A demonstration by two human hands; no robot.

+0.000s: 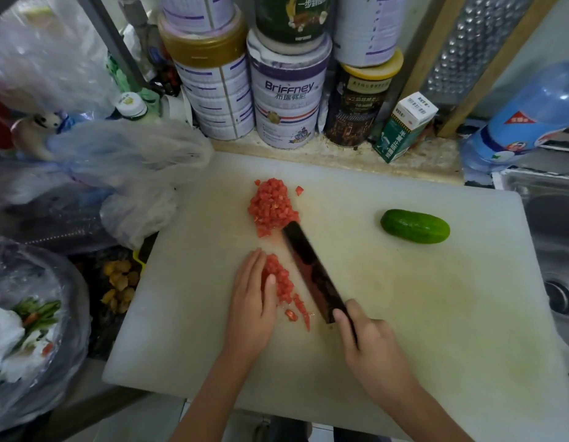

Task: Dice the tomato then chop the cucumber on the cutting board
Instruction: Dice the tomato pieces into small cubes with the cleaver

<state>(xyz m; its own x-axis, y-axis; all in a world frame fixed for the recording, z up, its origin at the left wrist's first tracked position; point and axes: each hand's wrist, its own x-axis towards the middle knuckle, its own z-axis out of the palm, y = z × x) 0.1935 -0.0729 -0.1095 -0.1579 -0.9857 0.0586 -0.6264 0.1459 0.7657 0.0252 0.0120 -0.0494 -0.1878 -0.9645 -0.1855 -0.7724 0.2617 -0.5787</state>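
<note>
A white cutting board (388, 314) fills the middle of the view. A heap of diced tomato (272, 207) lies at its far centre, and a second row of tomato dice (281, 280) lies nearer me. My left hand (251, 301) rests flat with straight fingers against the left side of that row. My right hand (369, 342) grips the handle of a dark cleaver (312, 269), whose blade stands just right of the dice, its tip beside the far heap. A whole green cucumber (415, 226) lies on the board's right part, apart from both hands.
Several tins (286, 97) and a small green carton (404, 127) line the ledge behind the board. Crumpled plastic bags (130, 173) lie at the left, a bagged bowl of scraps (28, 333) at lower left. A blue water bottle (528, 116) and a steel sink (557, 250) stand at the right.
</note>
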